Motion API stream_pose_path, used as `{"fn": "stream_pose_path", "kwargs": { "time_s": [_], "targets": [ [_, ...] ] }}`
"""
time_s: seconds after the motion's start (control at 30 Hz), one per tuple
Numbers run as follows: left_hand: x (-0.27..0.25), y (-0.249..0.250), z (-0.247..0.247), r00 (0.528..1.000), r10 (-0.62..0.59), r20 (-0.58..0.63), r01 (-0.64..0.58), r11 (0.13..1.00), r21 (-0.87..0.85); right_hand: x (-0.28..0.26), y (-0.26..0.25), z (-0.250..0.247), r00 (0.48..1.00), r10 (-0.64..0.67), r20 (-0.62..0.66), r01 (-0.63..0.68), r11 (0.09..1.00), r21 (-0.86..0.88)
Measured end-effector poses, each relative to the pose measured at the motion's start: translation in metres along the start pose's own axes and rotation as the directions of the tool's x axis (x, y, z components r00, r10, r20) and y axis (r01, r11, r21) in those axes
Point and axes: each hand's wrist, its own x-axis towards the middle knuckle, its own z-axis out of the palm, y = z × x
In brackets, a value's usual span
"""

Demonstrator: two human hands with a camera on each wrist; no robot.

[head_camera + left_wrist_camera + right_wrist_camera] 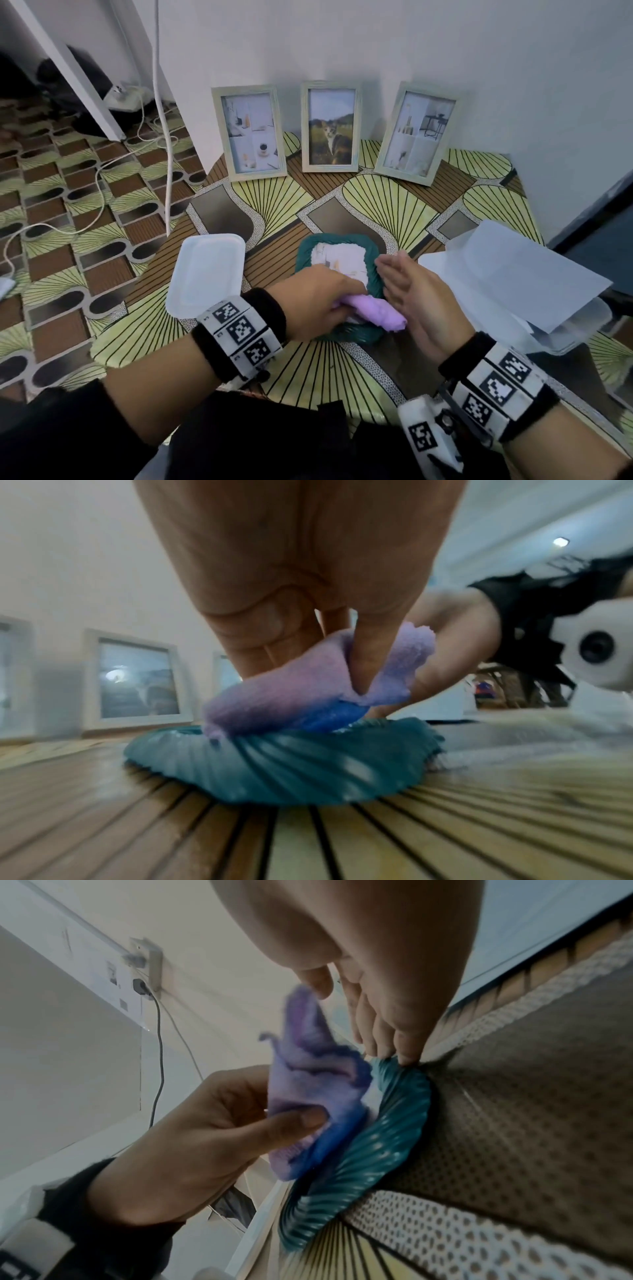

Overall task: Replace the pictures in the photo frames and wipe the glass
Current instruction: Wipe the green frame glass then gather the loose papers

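My left hand (318,301) pinches the crumpled lilac wiping cloth (373,313) onto the near edge of the teal ribbed-rim photo frame (375,274), lying flat, long axis toward 12 o'clock. My right hand (416,301), fingers straight, steadies its 3 o'clock rim. White lid (205,270) at 9; paper sheets (524,274) at 3. Three pale wooden frames (330,126) stand beyond at 12; path unobstructed.

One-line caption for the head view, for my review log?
Left hand wipes teal frame with purple cloth; right hand steadies its edge.
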Motion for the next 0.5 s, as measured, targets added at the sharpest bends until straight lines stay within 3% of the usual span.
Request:
{"fn": "stream_pose_path", "kwargs": {
  "time_s": [0.1,0.27,0.4,0.5],
  "targets": [
    [-0.013,-0.010,-0.013,0.991,-0.040,-0.126,0.030,0.996,-0.083,-0.001,0.001,0.003,1.000,-0.020,0.019,0.021,1.000,-0.023],
    [-0.050,-0.037,-0.046,0.922,-0.153,-0.356,0.148,0.988,-0.042,-0.002,0.004,0.011,0.998,-0.025,0.054,0.027,0.999,-0.037],
    [-0.086,-0.066,-0.062,0.890,-0.246,-0.384,0.285,0.957,0.047,0.000,0.007,0.018,1.000,-0.022,-0.004,0.021,0.990,-0.137],
    [-0.109,-0.084,-0.059,0.880,-0.338,-0.334,0.398,0.908,0.129,0.001,0.008,0.019,0.999,-0.019,0.037,0.028,0.970,-0.242]
  ]
}}
